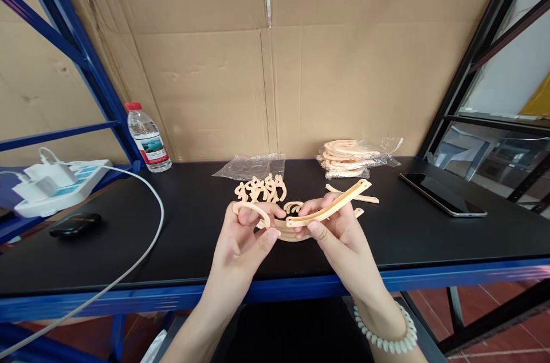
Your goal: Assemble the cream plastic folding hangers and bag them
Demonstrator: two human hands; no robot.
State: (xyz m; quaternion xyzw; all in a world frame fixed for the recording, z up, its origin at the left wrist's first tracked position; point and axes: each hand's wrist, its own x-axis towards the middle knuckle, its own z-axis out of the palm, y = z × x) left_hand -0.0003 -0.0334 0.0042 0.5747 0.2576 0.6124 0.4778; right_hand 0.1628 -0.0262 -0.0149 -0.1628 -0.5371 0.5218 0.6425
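Note:
In the head view my left hand [244, 237] pinches a small curved wooden piece [256, 209] shaped like an arc. My right hand [337, 225] grips a longer, gently bent wooden strip [329, 207] with a small hole near its end, tilted up to the right. The two pieces are close but apart. Behind my fingers lie curved wooden pieces [294, 235], partly hidden, and a few small arcs [293, 206]. Beyond my left hand is a pile of small hooked wooden pieces [261, 188]. Flat wooden strips [363, 198] lie past my right hand.
An empty clear plastic bag [253, 166] and a bag of wooden parts [350, 158] lie at the back of the black table [429, 243]. A phone [442, 194] is at right. At left are a water bottle [148, 137], a black mouse [76, 224], a power strip [64, 194] and a white cable [161, 208].

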